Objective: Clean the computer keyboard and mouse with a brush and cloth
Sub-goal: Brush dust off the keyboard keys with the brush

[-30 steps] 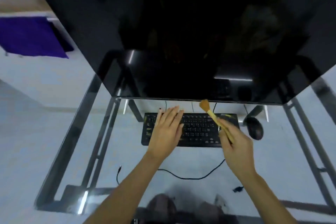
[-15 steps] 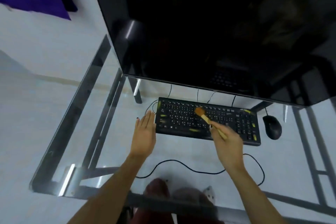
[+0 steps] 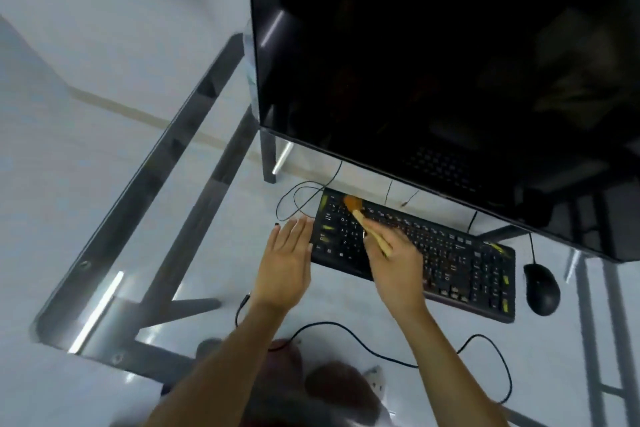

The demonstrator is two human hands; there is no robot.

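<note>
My right hand (image 3: 393, 258) grips the brush (image 3: 367, 224), bristles on the far-left keys of the keyboard (image 3: 450, 263); my left hand (image 3: 285, 262) lies flat and released, seemingly touching its end. A hard sweep could slide the keyboard on the glass desk (image 3: 145, 204).

The keyboard (image 3: 433, 253) bears pale key legends, but they are too blurred to read.
</note>
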